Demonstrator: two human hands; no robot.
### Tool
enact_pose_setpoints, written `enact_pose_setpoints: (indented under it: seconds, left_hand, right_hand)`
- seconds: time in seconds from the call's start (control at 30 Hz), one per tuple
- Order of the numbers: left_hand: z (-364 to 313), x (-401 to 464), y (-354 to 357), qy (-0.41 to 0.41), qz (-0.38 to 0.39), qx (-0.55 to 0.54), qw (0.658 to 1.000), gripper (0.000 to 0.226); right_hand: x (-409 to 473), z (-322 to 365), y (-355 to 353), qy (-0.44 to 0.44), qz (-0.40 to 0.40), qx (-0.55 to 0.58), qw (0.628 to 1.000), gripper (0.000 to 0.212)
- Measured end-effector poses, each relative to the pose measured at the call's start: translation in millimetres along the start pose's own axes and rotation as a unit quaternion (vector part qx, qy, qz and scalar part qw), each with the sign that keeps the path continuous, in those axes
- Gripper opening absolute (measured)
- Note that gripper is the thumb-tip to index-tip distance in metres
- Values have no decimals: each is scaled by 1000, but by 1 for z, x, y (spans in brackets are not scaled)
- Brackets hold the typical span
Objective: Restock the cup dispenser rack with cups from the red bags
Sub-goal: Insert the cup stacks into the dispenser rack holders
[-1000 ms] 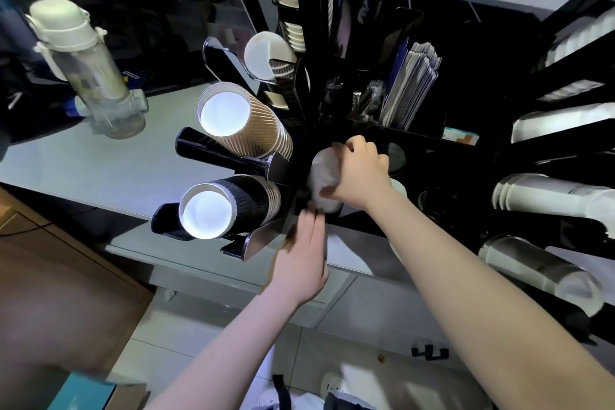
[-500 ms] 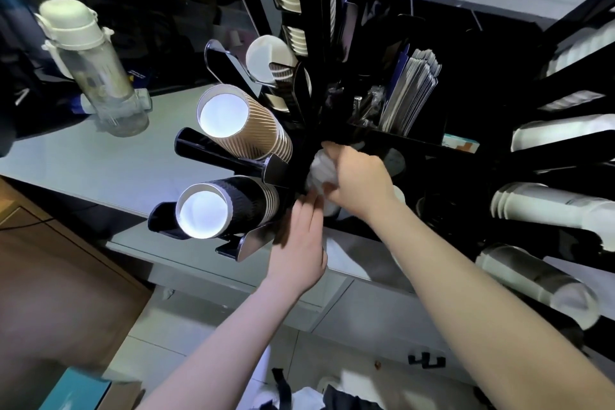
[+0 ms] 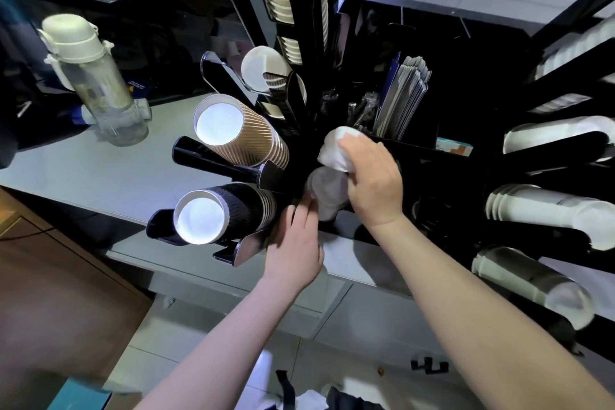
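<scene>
A grey tabletop (image 3: 100,173) carries the black cup dispenser rack (image 3: 312,83), its tubes fanning out from the centre. At centre, the right hand (image 3: 372,183) grasps a stack of white cups (image 3: 332,150), fingers curled over it and hiding most of it. Toward 7 o'clock from there, the left hand (image 3: 296,243) lies flat, fingers straight, against the rack's dark base; what its fingertips touch is hard to make out. At 9 o'clock stands a clear bottle (image 3: 96,83).
</scene>
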State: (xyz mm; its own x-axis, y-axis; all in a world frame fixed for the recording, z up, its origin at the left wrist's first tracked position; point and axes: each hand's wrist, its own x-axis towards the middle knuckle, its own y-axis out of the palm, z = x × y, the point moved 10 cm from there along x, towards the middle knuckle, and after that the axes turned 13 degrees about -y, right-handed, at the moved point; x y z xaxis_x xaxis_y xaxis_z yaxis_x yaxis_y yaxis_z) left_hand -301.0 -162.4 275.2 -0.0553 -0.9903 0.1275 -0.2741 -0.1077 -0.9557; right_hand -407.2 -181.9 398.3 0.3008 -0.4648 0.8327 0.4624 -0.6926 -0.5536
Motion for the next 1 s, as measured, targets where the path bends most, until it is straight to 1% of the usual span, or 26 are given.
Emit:
enact_pose_setpoints:
  seconds: [0.07,0.13,0.23,0.3,0.4,0.43,0.53,0.67,0.73,0.77,0.87,0.93,1.0]
  left_hand:
    - [-2,3,-4,6,-14,-9,1000,61]
    - [-9,8,-5,26,-20,-16,999,71]
    - [-26,17,-9,75,-28,-12,997,77]
    - [-33,24,-4,89,-7,3,996,76]
    - [-32,32,11,84,23,45,995,76]
    - [-31,33,16,83,26,57,995,76]
    - [-30,34,21,83,28,67,994,77]
    - [-29,37,18,83,21,44,995,77]
    - [-29,37,17,84,20,37,996,77]
    - [-29,36,17,84,20,37,996,77]
    - [-28,37,17,81,19,38,996,76]
    - [-28,37,18,81,22,38,996,76]
    - [-28,37,18,79,23,37,996,76]
  right_hand:
    - [-3,-11,-18,32,-37,-5,999,51]
    - [-9,-20,-31,62,-57,-3,996,59]
    - [-30,-36,-48,136,-71,-9,988,60]
    - [-47,-45,-54,173,-55,-16,983,58]
    - [-61,-54,-50,202,1,-21,979,56]
    - [-62,-55,-47,200,18,-29,979,55]
    - [-59,-50,-39,150,56,-70,985,49]
    - [-52,-43,-25,75,91,-92,989,42]
    - [-50,-37,-18,46,112,-102,987,46]
    - [-51,-34,-14,46,130,-103,985,50]
    - [-58,-40,-4,80,185,-85,976,59]
    - [-65,-53,6,111,256,-48,959,56]
    - [-83,-62,21,128,374,-14,919,57]
